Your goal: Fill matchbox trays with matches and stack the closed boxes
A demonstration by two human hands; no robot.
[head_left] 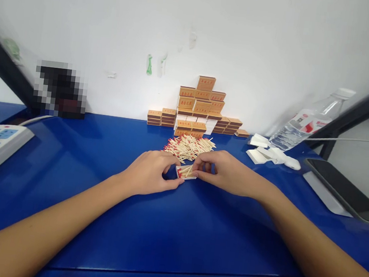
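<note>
A small white matchbox tray [190,178] lies on the blue table, partly filled with red-tipped matches [184,171]. My left hand [150,171] grips the tray's left end between thumb and fingers. Over its right end, my right hand [217,171] pinches matches, their ends hidden by the fingertips. Just behind both hands spreads a loose heap of matches [190,147]. Stacked against the wall behind the heap are several brown matchboxes [201,106] with red print.
On the right are white empty trays [259,156], a leaning plastic bottle [309,121] and a phone [348,188] propped on a white box. A power strip [0,148] sits at the left, with a pixelated dark object [61,91] by the wall. The blue table [166,243] ends in front.
</note>
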